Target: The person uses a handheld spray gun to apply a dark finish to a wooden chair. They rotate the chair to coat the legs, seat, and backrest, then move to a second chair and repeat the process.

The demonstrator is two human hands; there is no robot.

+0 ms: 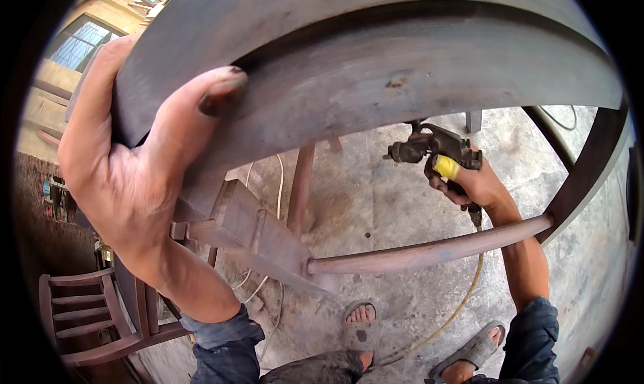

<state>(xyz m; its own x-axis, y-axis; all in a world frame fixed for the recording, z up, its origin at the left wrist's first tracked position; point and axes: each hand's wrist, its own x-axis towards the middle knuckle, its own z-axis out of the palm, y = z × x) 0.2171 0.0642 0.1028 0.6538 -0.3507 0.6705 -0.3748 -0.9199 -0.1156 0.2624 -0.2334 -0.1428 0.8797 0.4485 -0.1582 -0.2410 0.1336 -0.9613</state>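
My left hand (137,172) is clamped on the edge of a dark-stained wooden piece of furniture, likely a chair (322,82), which fills the top of the view and stands tilted. Its thumb, stained dark at the tip, lies on the broad curved panel while the fingers wrap behind the edge. Below that panel, my right hand (484,186) grips a black spray gun (439,146) by its handle. One finger there carries a yellow wrapping (446,167). The gun's nozzle points left, and its top is partly hidden by the panel. A round rail (429,247) crosses in front of my right forearm.
A yellowish hose (466,300) runs from the gun down past my sandalled feet (362,320). Thin white cables (278,189) trail over the stained concrete floor (396,203). Another slatted wooden chair (84,310) stands at the lower left, with a window (82,43) beyond, upper left.
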